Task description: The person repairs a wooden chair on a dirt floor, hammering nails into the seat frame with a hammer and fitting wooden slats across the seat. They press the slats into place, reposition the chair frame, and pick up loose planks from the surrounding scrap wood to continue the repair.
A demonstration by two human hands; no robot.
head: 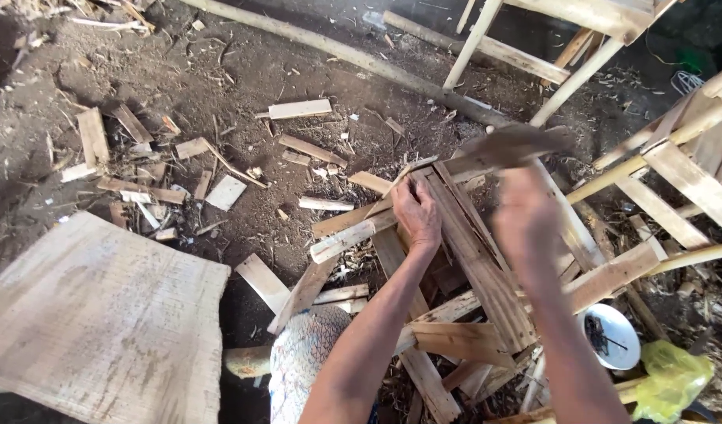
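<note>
My left hand (416, 212) rests on top of a wooden slat (353, 235) where it crosses a frame of nailed slats (478, 275), holding it down. My right hand (526, 216) is blurred with motion and grips a dark flat tool (510, 145), raised above the frame's far end; its kind is too blurred to tell. The frame lies tilted on the dirt floor in front of me.
A broad pale board (102, 314) lies at the lower left. Offcuts (298, 108) litter the dirt floor. A white bowl of dark nails (612, 334) and a yellow bag (671, 381) sit at the lower right. Wooden frames (675, 157) stand at the right and behind.
</note>
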